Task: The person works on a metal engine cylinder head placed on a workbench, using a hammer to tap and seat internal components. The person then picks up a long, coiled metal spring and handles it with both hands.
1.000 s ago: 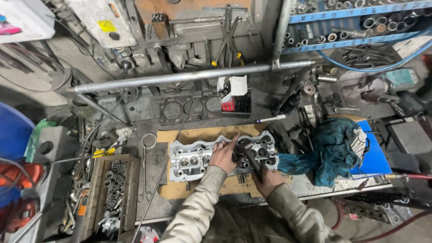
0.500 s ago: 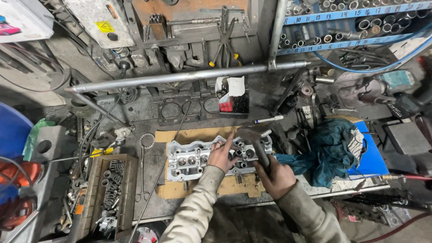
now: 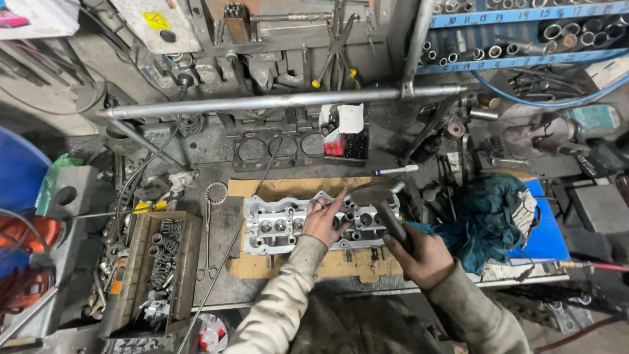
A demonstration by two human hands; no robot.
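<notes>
Your right hand (image 3: pixel 424 254) grips a hammer (image 3: pixel 383 206) by its handle, head raised over the cylinder head (image 3: pixel 282 223), which lies mid-bench on cardboard (image 3: pixel 341 265). Your left hand (image 3: pixel 324 219) rests spread and empty on the casting. It looks heavy, rigid and oily; lift it by both ends.

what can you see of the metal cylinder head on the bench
The cylinder head is a long, pale grey cast-metal block, aluminium by its look, lying flat with its long side left to right on a sheet of cardboard. Its upper face shows a row of round recesses with dark centres. The left hand rests on its middle with fingers spread. The right hand holds a hammer whose head hangs over the right part, hiding some of it.
</notes>
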